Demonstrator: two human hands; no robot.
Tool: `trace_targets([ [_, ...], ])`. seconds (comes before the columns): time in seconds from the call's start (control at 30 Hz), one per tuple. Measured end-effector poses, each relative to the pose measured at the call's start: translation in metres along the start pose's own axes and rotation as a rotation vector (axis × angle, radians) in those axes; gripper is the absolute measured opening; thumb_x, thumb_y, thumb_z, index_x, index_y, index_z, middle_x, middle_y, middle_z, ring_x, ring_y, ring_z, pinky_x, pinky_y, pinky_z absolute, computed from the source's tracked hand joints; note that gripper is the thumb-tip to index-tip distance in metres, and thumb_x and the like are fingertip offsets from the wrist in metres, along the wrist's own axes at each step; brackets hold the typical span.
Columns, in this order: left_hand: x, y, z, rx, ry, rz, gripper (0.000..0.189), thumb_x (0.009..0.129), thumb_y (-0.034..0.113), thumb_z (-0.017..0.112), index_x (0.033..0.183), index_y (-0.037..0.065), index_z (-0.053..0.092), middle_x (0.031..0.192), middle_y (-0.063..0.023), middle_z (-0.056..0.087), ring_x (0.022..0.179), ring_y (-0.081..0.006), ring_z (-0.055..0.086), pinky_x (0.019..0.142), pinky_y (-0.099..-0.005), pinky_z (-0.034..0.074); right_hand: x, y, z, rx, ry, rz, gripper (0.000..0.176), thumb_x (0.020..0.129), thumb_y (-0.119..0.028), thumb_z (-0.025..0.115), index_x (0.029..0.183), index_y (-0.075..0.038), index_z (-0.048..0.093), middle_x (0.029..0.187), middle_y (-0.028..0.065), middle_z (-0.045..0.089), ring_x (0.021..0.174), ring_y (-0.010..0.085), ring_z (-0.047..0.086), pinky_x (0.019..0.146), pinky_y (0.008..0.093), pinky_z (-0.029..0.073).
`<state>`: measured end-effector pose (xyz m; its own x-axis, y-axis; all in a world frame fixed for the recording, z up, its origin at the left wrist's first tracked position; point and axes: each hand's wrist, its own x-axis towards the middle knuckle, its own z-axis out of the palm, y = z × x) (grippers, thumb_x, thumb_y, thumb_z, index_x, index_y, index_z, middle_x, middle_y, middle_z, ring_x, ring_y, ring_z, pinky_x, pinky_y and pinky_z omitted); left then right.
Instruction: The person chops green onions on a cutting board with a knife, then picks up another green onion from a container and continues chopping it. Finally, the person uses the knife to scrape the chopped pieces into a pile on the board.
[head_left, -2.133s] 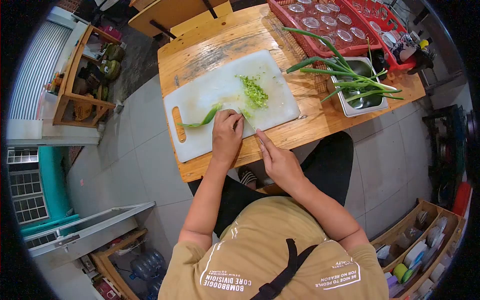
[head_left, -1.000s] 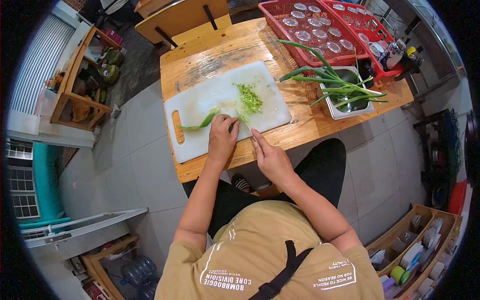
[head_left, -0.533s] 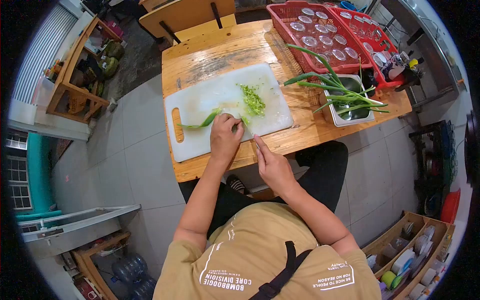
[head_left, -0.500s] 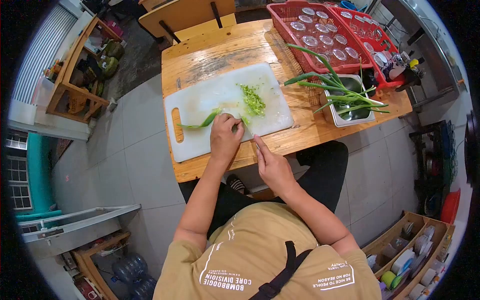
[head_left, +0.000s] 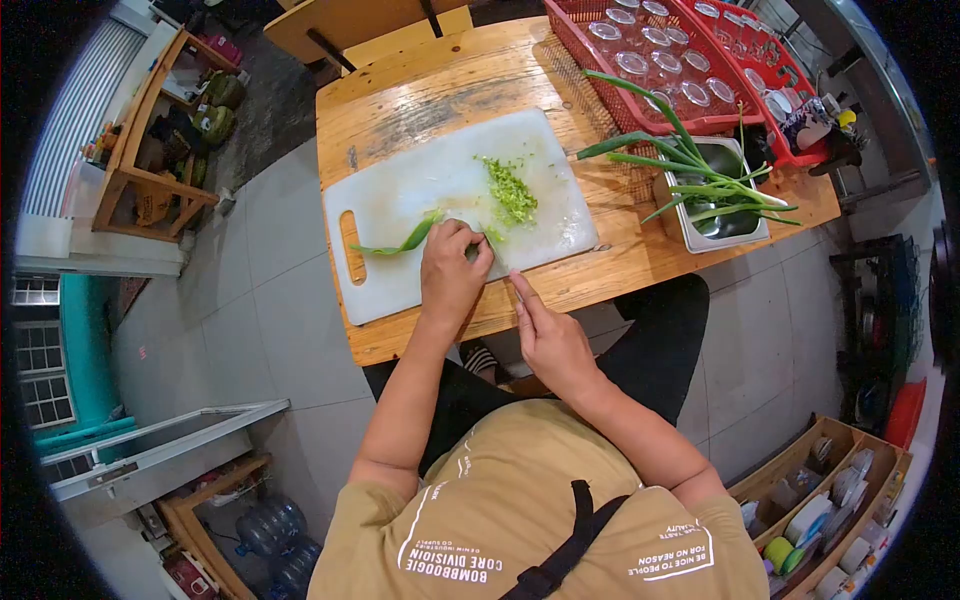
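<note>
We note little change from the earlier frames. On the cutting board [head_left: 385,290], the spring onion stalk [head_left: 400,240] still lies under the left hand [head_left: 452,275], whose fingers curl down on it. The knife [head_left: 497,255] works just beside the chopped pile [head_left: 512,192] (not visibly larger). The right hand [head_left: 550,340] stays clenched on the handle, so we judge slicing to be mid-stalk.

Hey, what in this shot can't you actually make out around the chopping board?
Head view only:
1. The scallion: its cut end is covered by the left hand.
2. The knife: its handle is hidden inside the right hand, and the blade is too thin to trace.
3. The red crates: cut off by the top edge, so the glasses cannot be counted.
4. The metal tray: its bottom is mostly covered by whole scallions.
</note>
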<state>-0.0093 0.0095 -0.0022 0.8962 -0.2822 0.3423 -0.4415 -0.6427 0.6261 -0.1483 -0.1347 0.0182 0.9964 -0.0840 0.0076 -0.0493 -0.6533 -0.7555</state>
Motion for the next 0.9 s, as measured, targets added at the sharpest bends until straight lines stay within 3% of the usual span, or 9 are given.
trace_targets([
  [0.43, -0.006, 0.002, -0.008, -0.012, 0.003, 0.015, 0.009, 0.089, 0.008, 0.076, 0.093, 0.0, 0.075, 0.098, -0.0126, 0.07, 0.099, -0.0347, 0.063, 0.09, -0.0444, 0.052, -0.001, -0.002, 0.001, -0.15, -0.05, 0.028, 0.052, 0.11, -0.021, 0.055, 0.16, -0.016, 0.047, 0.074, 0.0225, 0.07, 0.062, 0.043, 0.068, 0.059, 0.0559, 0.055],
  [0.53, -0.007, 0.001, -0.006, 0.015, -0.004, 0.032, 0.008, 0.09, 0.008, 0.077, 0.093, 0.001, 0.076, 0.099, -0.0125, 0.07, 0.099, -0.0342, 0.063, 0.091, -0.0443, 0.052, 0.02, 0.007, 0.015, -0.153, 0.065, -0.067, 0.051, 0.11, -0.022, 0.055, 0.16, -0.015, 0.048, 0.071, 0.0239, 0.068, 0.062, 0.044, 0.068, 0.059, 0.0566, 0.054],
  [0.9, -0.004, 0.003, -0.002, 0.069, 0.018, 0.016, 0.012, 0.09, 0.009, 0.078, 0.095, -0.001, 0.078, 0.099, -0.015, 0.069, 0.101, -0.0351, 0.064, 0.091, -0.0446, 0.053, 0.006, 0.001, -0.006, 0.08, 0.045, -0.042, 0.048, 0.109, -0.02, 0.056, 0.157, -0.012, 0.052, 0.071, 0.0274, 0.066, 0.063, 0.0464, 0.066, 0.061, 0.0577, 0.053],
])
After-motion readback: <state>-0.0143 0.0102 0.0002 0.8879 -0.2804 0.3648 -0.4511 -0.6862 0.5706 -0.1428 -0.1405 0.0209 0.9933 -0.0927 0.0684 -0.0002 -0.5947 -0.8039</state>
